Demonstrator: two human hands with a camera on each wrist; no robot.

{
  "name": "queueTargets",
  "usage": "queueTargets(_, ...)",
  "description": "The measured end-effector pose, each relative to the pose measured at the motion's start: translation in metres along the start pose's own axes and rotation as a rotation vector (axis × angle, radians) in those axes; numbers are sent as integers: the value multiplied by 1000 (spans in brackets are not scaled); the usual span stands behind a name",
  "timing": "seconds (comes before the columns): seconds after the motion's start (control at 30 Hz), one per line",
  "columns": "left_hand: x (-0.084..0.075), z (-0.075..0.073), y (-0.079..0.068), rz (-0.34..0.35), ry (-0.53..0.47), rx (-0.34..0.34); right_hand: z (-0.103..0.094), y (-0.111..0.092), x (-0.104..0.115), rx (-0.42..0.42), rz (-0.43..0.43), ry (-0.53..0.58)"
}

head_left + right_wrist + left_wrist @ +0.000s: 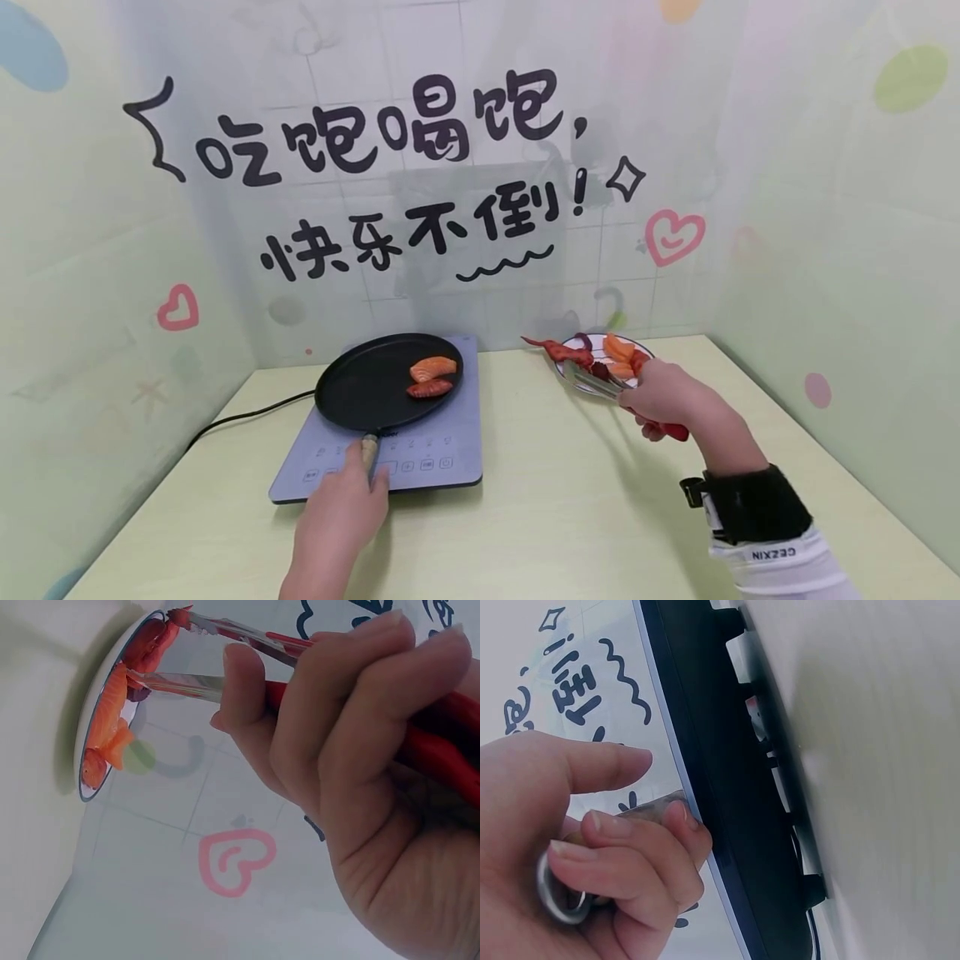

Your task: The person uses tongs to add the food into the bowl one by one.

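Note:
My left hand grips the wooden handle of a black flat pan; in the left wrist view the fingers curl round it near its metal ring. In the pan, an orange salmon-like slice and a redder slice lie on the right side. My right hand holds red-handled metal tongs, tips apart, at a plate. Beside the tips lie a long red piece and orange slices. Whether the tips touch food, I cannot tell.
The pan sits on an induction cooker with touch buttons along its front. A black cable runs off to the left. Printed wall sheets enclose the pale table at the back and both sides.

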State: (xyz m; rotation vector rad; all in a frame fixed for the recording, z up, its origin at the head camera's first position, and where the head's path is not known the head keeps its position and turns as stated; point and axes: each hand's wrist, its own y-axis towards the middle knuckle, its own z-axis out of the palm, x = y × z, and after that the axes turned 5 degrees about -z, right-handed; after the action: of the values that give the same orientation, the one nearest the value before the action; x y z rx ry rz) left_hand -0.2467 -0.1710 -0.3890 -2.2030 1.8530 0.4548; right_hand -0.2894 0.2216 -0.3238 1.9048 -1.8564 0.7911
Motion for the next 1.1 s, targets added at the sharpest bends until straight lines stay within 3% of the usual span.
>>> queueTargets(0.4,0,-1,-3,0,-1,1,13,6,5,7,-16,-71)
queueTargets(1.1,10,1,4,58,-56,-14,13,2,9,36,-48,-120)
